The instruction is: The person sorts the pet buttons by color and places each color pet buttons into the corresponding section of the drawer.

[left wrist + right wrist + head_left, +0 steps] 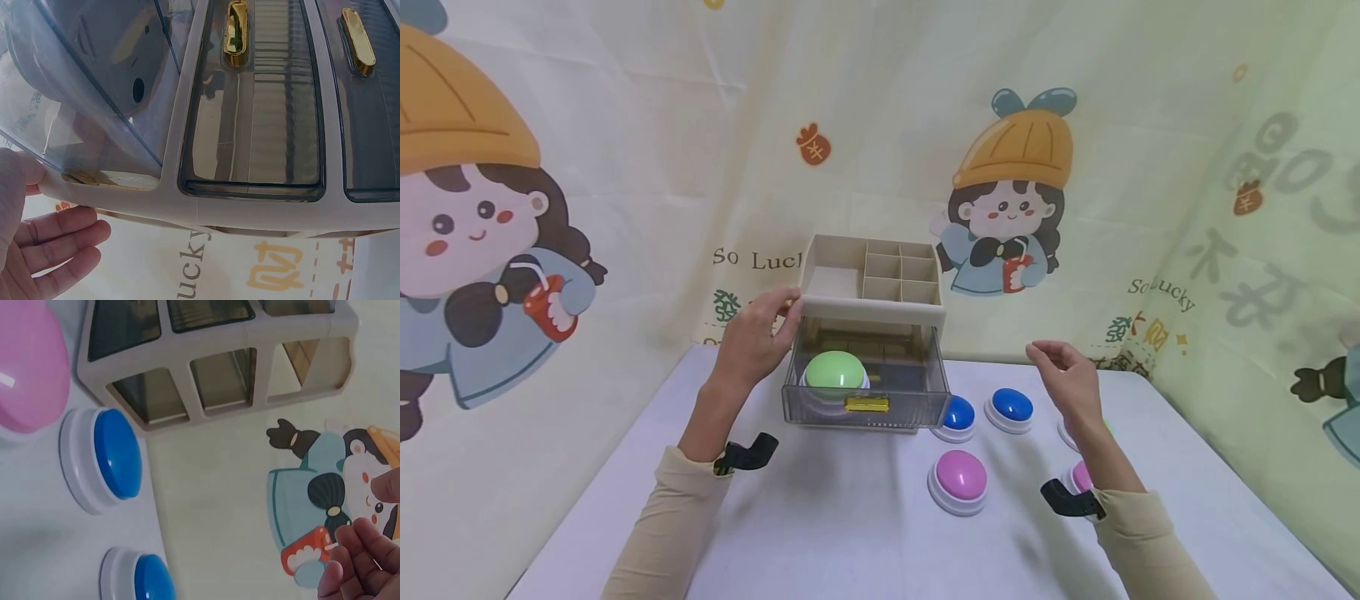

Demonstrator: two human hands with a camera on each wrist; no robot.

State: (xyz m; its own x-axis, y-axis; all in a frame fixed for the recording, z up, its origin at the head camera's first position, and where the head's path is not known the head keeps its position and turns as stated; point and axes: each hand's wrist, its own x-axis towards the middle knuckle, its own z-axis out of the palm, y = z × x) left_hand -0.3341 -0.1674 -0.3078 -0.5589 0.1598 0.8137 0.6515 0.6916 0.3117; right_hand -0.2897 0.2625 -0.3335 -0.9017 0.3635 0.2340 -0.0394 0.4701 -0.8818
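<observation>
A beige desktop organizer (872,311) stands at the back of the table, its top tier split into compartments. Its clear smoky drawer (917,408) with a gold handle is pulled out, and a green dome button (835,371) with a white base sits inside, at the left. My left hand (756,337) pinches the organizer's upper left corner between thumb and fingers; the lower fingers (59,228) stick out beside it. Over the right side of the table, my right hand (1066,379) hovers with fingers loosely bent, holding nothing. The nearest buttons there are blue (1012,405).
Another blue button (958,414) stands by the drawer's right corner, with a pink button (961,477) in front. A second pink button (1081,477) and a green-topped one (1067,435) are partly hidden behind my right arm. A printed curtain (880,183) hangs behind the table.
</observation>
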